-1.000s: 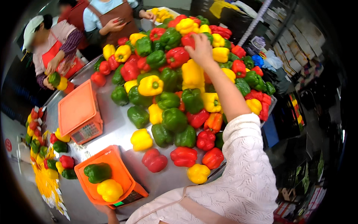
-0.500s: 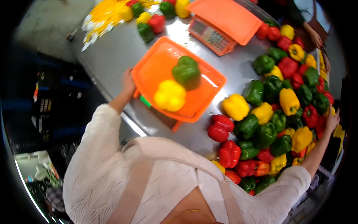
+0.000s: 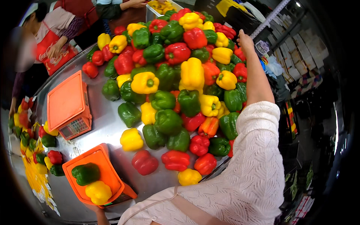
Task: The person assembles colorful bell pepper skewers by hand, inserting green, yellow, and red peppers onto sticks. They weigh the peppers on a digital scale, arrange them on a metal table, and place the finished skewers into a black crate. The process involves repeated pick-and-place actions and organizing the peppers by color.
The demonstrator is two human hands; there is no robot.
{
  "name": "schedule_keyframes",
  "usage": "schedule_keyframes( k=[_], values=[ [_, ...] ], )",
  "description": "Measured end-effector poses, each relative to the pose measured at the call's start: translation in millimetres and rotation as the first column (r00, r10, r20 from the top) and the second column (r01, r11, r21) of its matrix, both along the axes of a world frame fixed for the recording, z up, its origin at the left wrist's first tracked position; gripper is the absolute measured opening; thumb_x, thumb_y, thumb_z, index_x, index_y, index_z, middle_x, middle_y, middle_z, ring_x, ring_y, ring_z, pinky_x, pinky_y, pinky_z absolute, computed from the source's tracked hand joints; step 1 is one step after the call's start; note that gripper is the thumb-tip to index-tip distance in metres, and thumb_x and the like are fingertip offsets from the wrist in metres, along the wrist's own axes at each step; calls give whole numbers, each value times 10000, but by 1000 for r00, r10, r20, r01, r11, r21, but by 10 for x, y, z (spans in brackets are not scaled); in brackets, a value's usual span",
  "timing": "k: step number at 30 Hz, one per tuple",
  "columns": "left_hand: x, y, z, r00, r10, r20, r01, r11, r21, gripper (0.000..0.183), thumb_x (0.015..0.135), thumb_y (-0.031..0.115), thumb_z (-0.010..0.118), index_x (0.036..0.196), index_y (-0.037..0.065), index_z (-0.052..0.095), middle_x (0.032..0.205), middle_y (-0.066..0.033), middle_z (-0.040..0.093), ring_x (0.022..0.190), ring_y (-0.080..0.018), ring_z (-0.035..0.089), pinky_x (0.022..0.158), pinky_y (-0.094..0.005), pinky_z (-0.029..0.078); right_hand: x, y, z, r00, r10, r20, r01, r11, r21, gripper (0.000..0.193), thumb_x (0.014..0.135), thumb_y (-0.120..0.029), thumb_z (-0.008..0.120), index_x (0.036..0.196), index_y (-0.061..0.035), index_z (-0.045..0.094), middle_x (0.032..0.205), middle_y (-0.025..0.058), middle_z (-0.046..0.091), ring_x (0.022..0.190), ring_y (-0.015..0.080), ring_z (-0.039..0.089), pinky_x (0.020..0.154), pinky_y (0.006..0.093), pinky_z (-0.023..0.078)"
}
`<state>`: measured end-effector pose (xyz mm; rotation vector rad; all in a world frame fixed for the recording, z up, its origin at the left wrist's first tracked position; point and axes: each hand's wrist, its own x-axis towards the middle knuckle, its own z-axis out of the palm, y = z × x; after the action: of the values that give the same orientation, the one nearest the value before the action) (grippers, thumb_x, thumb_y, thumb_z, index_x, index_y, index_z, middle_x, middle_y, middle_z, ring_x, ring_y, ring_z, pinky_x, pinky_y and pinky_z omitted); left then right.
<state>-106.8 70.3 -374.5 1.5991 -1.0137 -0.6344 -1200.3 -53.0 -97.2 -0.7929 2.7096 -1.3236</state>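
The right hand [image 3: 244, 40] is hovering beside the pepper heap [image 3: 162, 100], seemingly selecting; whether its bent fingers are holding one, I cannot tell (the left hand [image 3: 96, 209], by the orange scale [image 3: 112, 180], is hiding its own); the next move is probably needing a firm grasp

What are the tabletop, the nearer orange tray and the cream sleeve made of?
Tabletop: probably stainless steel, since it is grey with bright glare.
Nearer orange tray: likely moulded plastic, smooth and glossy, with rounded corners.
Cream sleeve: matte knit with an openwork pattern; I can't tell the fibre.
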Motion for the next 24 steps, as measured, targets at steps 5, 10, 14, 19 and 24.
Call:
schedule_keyframes(
  k=[5,10,14,19,24],
  values=[
    [79,11,21,870,-39,491,-46,986,160,553,993,282,561,1455,6,433,1441,-170,491,1317,-288,475,1107,-405,373,298,234,-446,989,91,-117,-80,992,100,669,923,-584,495,1134,17,698,1119,260,689,1124,365,646,971,428,474],
    [211,81,-9,772,-83,630,-63,976,206,554,1000,305,549,1456,9,441,1411,-182,518,1302,-306,485,1091,-424,378,796,295,-568,943,214,-256,-115,928,354,562,874,-428,679,1301,-66,630,1290,214,619,1195,368,602,1021,427,471],
    [487,150,-320,903,23,429,-99,983,157,537,1001,307,549,1441,13,462,1386,-172,544,1239,-289,540,1036,-433,431,1166,222,-444,891,238,-387,-83,922,377,569,861,-402,705,1305,-58,612,1302,222,571,1198,378,583,1008,446,478],
    [-119,30,116,959,34,280,-77,987,145,505,962,295,583,1363,-5,515,1325,-195,565,1191,-339,564,1016,-443,442,1535,-69,-291,899,370,-234,-348,928,132,731,864,-475,705,1389,3,529,1305,258,613,1189,355,619,1004,402,485],
    [-30,63,92,933,39,359,-79,992,99,457,990,325,507,1304,-5,546,1238,-212,593,1124,-401,571,957,-489,447,2193,-284,-110,808,547,-219,-466,821,330,700,839,-381,750,1396,-22,524,1293,228,612,1162,343,621,997,404,489]
  ],
)
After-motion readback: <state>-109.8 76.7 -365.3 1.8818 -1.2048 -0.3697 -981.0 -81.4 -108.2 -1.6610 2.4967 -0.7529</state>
